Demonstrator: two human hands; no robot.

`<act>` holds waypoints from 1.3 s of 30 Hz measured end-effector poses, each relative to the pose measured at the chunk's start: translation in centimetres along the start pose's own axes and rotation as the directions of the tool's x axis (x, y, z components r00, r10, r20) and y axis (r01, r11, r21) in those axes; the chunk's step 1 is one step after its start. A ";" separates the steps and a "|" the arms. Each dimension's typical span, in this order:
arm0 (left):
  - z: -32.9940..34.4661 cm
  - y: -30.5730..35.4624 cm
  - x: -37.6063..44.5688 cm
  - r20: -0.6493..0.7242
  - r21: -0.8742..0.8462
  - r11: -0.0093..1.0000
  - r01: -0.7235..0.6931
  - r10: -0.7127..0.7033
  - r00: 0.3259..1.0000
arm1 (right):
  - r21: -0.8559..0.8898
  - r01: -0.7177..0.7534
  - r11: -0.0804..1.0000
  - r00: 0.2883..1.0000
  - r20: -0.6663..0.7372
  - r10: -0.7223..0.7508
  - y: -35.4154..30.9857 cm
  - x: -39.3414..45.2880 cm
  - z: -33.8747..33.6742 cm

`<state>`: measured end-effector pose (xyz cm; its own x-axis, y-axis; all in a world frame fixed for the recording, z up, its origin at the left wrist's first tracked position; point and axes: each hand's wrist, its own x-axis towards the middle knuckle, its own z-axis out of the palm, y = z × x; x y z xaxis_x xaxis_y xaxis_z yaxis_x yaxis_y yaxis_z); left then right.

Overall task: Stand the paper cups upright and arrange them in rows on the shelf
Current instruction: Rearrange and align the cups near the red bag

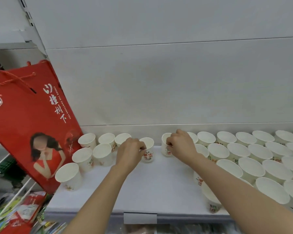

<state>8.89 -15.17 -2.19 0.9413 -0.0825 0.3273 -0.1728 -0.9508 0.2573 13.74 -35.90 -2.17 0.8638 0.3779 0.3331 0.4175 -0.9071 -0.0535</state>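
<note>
White paper cups with red print stand upright on a white shelf (142, 186). My left hand (129, 153) pinches the rim of one cup (148, 152) near the shelf's back middle. My right hand (181, 146) grips the rim of another cup (166, 147) just to its right. Several cups (85, 157) stand in a loose group on the left. Rows of several cups (250, 166) fill the right side. A bare gap separates the two held cups.
A red gift bag (29, 125) leans against the shelf's left end, touching the leftmost cups. White wire racks and colourful packets (20, 215) lie below left. The shelf's front edge carries a blank label holder (140, 217). Grey back panel rises behind.
</note>
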 end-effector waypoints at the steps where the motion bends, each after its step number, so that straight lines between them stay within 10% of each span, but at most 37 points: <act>1: 0.6 0.2 0.6 0.015 0.014 1.000 0.005 -0.005 1.000 | -0.016 0.007 1.000 1.000 0.018 -0.006 0.2 0.2 0.2; 19: 2.3 1.4 2.2 0.037 -0.029 0.999 0.023 -0.022 0.999 | -0.038 0.092 0.995 0.995 -0.039 -0.093 1.3 1.2 2.2; 27: -1.7 -5.5 -3.1 -0.381 0.024 0.959 0.281 -0.251 0.890 | 0.124 0.135 0.983 0.954 -0.286 -0.095 -1.2 0.8 1.1; 33: -3.5 -9.7 -4.1 -0.069 0.220 0.908 0.357 -0.350 0.934 | 0.199 0.192 0.961 0.951 -0.280 -0.132 -7.7 2.1 3.0; 39: -5.8 -10.5 -5.5 -0.103 0.070 0.964 0.257 -0.249 0.963 | 0.162 0.159 0.974 0.977 -0.168 -0.131 -12.0 5.3 4.8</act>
<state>3.79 -3.02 -1.38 0.9197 0.1879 0.3449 0.0951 -0.9585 0.2687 14.63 -22.09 -4.23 0.7417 0.4574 0.4905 0.5894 -0.7935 -0.1514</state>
